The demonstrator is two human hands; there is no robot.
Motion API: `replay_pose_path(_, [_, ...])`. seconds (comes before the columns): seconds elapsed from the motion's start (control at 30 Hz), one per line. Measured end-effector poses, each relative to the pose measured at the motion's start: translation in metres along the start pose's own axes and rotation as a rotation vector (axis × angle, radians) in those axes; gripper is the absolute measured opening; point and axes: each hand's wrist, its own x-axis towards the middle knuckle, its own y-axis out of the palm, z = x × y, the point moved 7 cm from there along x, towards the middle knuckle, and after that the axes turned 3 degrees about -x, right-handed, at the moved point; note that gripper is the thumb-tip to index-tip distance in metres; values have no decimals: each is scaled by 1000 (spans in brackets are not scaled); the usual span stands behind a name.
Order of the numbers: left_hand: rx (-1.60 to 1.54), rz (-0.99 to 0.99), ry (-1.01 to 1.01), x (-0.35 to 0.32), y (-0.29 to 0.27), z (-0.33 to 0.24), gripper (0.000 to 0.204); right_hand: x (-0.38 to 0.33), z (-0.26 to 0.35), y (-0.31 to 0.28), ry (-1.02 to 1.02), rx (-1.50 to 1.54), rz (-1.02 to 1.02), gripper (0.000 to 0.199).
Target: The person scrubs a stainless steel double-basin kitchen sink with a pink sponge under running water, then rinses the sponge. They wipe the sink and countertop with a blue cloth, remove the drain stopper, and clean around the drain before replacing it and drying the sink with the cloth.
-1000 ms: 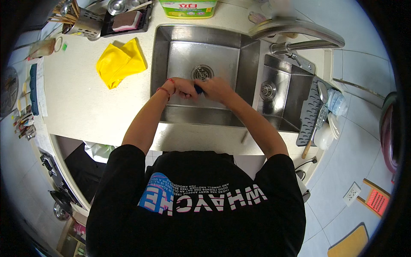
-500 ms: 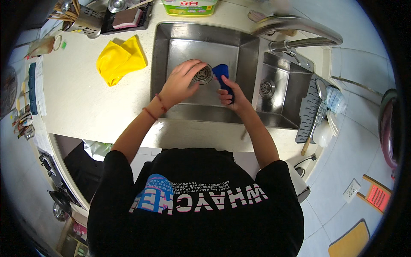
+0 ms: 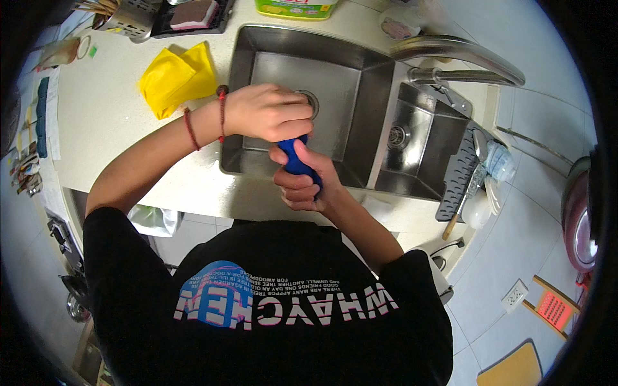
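Observation:
Both of my hands grip a bunched blue cloth (image 3: 296,161), which looks twisted between them. My left hand (image 3: 273,114), with red bracelets at its wrist, is closed over the upper end. Below it, my right hand (image 3: 306,183) is wrapped round the lower part, its thumb along the cloth. They are over the near left part of the large steel sink basin (image 3: 344,80), partly covering its drain (image 3: 310,101). A folded yellow cloth (image 3: 187,78) lies on the counter left of the basin.
A curved faucet (image 3: 463,48) stands at the far right, by a smaller basin (image 3: 421,112). Utensils rest on a grey mat (image 3: 460,170) at the right edge. Behind are a green tub (image 3: 296,9), a sponge (image 3: 194,15) and a steel chopstick holder (image 3: 132,19).
My left hand, which was empty, has closed on the blue cloth. My right hand has brought the cloth left and nearer to me, and the two hands now meet on it.

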Motion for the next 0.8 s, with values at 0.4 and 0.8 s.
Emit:
replay_pose_path(0.4, [-311, 455, -1110, -63, 184, 86, 20, 11, 136, -132, -107, -2334, -915, 31])
replay_pose_path(0.8, [-1367, 421, -1359, -80, 205, 39, 43, -18, 124, -100, -218, -2826, -580, 37])
